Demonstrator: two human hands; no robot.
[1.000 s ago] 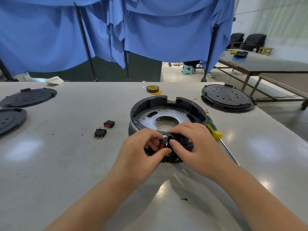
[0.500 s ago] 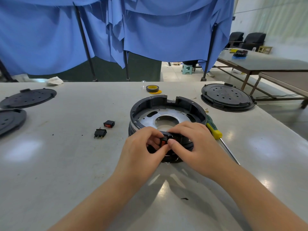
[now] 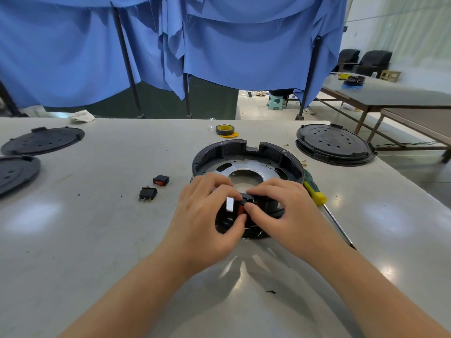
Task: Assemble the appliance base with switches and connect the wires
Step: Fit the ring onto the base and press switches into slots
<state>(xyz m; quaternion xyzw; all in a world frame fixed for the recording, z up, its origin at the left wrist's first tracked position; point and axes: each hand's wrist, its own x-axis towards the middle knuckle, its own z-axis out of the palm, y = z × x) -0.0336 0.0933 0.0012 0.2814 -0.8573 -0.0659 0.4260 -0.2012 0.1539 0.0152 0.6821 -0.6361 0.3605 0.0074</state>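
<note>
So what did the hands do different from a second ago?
Hardly anything moved. Both hands, left hand and right hand, keep pinching the red switch at the near wall of the base, fingers shifting slightly. The two loose switches and the screwdriver stayed put.

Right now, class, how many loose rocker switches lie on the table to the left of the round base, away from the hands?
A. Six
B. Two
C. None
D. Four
B: two loose switches lie on the table left of the round base, one with a red rocker and one black with its prongs showing, both apart from the left hand and right hand.
</note>
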